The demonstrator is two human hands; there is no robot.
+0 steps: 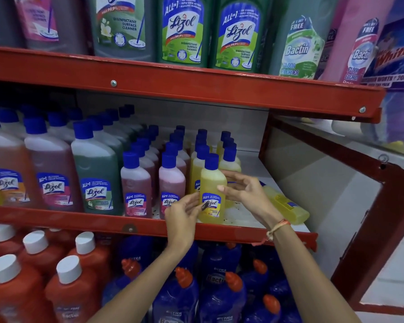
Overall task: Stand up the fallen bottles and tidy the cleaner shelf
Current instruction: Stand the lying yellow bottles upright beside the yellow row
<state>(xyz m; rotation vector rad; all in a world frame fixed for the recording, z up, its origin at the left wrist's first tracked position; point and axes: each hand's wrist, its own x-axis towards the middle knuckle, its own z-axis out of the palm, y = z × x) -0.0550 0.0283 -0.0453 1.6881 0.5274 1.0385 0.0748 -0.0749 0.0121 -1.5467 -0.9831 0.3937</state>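
Both hands (184,213) steady upright yellow bottle (211,190).

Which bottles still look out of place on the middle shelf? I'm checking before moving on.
One yellow bottle lies on its side at the shelf's right end, behind the right hand. Dark specks dot the white shelf surface near it. Both hands hold an upright yellow bottle.

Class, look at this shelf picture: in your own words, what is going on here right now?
A person is tidying a shop shelf of floor cleaners. Both hands are on one small yellow bottle standing upright at the front of the middle shelf: the left hand touches its label side, the right hand wraps its other side. Just right of it, another yellow bottle lies on its side, not yet stood up. The pink bottles beside them stand in rows.
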